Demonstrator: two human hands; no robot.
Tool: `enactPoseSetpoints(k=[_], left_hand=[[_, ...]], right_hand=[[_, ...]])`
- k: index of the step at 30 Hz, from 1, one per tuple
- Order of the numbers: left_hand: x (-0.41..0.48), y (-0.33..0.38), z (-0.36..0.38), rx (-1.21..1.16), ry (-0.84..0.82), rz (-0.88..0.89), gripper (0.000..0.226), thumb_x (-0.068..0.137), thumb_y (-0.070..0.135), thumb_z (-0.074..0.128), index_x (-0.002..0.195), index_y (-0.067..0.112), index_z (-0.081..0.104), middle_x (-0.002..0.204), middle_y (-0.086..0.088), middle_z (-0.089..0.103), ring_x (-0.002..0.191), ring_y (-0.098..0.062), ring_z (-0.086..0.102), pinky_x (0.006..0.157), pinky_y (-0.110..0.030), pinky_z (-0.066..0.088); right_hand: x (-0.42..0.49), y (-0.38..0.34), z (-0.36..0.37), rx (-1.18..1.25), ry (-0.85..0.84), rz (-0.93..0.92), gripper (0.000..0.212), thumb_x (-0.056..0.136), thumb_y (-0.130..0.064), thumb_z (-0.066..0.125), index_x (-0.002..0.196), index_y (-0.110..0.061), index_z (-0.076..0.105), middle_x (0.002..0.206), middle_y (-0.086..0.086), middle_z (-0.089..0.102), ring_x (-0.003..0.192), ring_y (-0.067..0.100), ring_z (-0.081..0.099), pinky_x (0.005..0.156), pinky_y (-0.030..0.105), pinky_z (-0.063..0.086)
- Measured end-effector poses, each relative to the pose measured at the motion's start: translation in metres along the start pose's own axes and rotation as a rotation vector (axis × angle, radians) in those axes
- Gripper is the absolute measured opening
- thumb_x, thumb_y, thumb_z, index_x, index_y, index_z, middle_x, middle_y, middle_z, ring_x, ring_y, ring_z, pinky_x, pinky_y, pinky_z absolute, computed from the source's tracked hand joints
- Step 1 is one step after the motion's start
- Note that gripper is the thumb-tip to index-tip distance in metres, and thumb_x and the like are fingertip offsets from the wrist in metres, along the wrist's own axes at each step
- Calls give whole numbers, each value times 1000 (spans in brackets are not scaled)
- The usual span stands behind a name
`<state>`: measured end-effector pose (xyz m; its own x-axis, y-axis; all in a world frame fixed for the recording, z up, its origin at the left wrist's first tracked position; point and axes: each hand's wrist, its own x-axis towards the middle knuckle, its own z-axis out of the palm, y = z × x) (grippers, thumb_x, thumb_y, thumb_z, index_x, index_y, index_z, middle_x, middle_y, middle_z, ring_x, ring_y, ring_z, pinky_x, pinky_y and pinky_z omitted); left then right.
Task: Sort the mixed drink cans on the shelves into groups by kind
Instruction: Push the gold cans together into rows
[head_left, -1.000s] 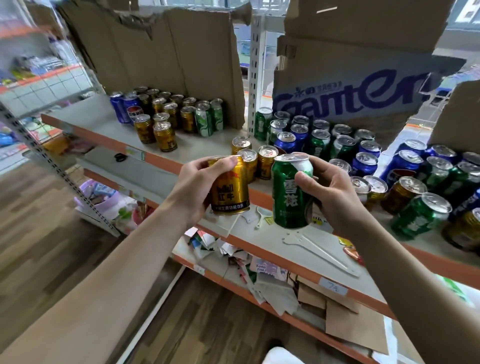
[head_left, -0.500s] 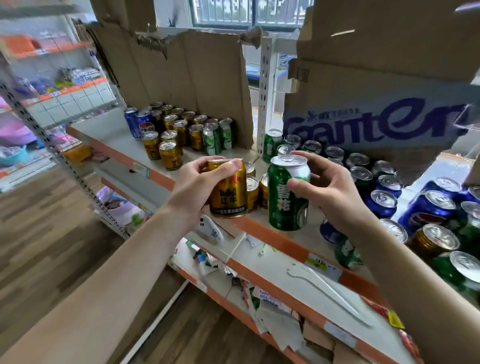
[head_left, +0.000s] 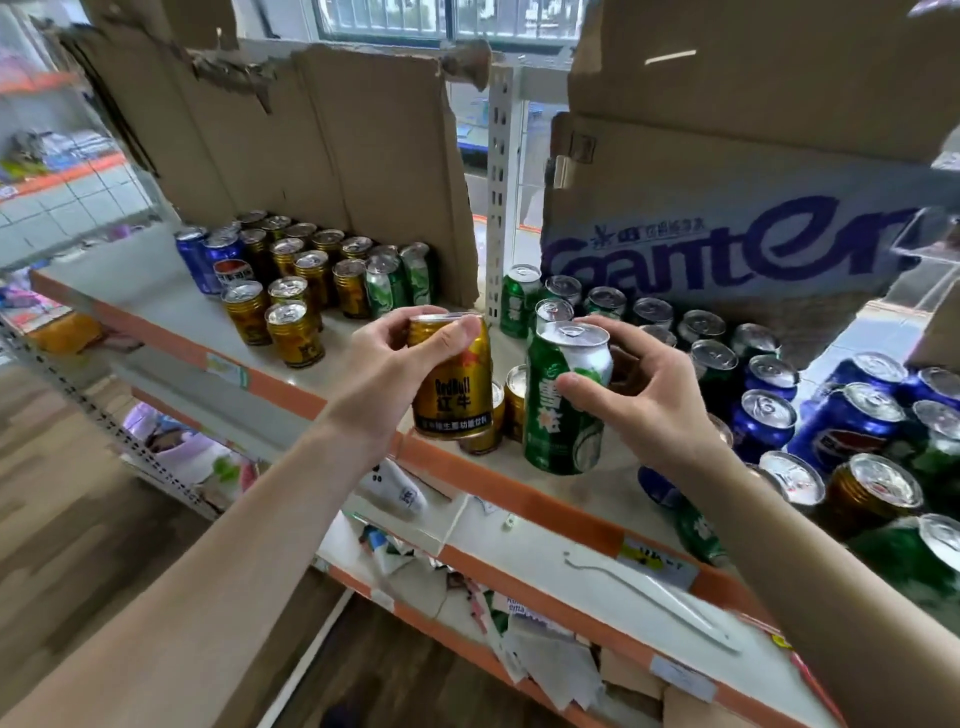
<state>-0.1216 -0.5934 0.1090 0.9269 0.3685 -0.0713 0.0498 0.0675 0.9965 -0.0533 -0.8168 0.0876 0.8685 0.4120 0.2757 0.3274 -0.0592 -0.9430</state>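
The upper shelf (head_left: 145, 301), pale with an orange front lip, carries on its left half a tight cluster of gold cans (head_left: 294, 335), with a few blue cans (head_left: 193, 257) at the far left and two green cans (head_left: 387, 286) at the right (all upright). Past the white post (head_left: 500, 182), its right half holds mixed cans (head_left: 717, 358), green, blue and gold together. The lower shelf (head_left: 519, 551) bears a white plastic strip (head_left: 654, 603) and paper scraps (head_left: 550, 670)

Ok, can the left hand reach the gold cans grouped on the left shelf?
Probably yes: open shelf lies between the left hand and the gold cans, nothing blocking. But it grips a Red Bull can, so it couldn't grasp another.
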Motion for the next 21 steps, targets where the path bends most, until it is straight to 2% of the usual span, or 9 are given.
enactPoseSetpoints(k=[2, 7, 10, 14, 17, 21], left_hand=[[14, -1, -10, 15, -44, 4, 59, 62, 45, 89, 111, 19, 68, 101, -4, 73, 98, -23, 71, 85, -46, 60], [45, 5, -46, 33, -161, 27, 63, 60, 44, 79, 116, 17, 65, 105, -6, 72, 97, -21, 71, 83, -40, 60], [67, 7, -73, 44, -223, 41, 61, 64, 41, 87, 115, 16, 66, 105, -8, 72, 97, -22, 72, 84, -41, 60], [92, 5, -107, 46, -270, 60, 48, 65, 40, 84, 107, 20, 70, 92, -1, 74, 90, -19, 73, 75, -37, 61], [103, 4, -128, 41, -303, 43, 47, 64, 40, 83, 104, 19, 71, 84, 2, 75, 86, -19, 74, 73, -37, 61], [115, 2, -150, 44, -352, 21, 38, 63, 40, 80, 96, 24, 71, 87, 0, 75, 88, -20, 74, 77, -40, 61]], right_hand=[[4, 2, 12, -34, 47, 12, 64, 68, -29, 81, 127, -21, 59, 103, -9, 73, 98, 6, 70, 76, 20, 56], [16, 2, 55, -98, 215, 31, 69, 69, -39, 86, 130, -16, 60, 109, -1, 73, 99, 12, 70, 85, 36, 58], [23, 6, 89, -153, 301, 37, 69, 66, -48, 81, 125, -19, 61, 109, -2, 72, 99, 12, 69, 87, 40, 58], [32, 6, 132, -181, 403, 22, 67, 65, -52, 79, 123, -25, 60, 108, -5, 71, 98, 8, 69, 81, 31, 59], [39, 6, 160, -173, 446, 45, 67, 65, -53, 77, 123, -21, 62, 107, -5, 71, 97, 8, 69, 80, 29, 58], [46, 6, 187, -223, 452, 46, 67, 70, -43, 81, 127, -17, 60, 112, -4, 69, 100, 6, 67, 82, 19, 53]])
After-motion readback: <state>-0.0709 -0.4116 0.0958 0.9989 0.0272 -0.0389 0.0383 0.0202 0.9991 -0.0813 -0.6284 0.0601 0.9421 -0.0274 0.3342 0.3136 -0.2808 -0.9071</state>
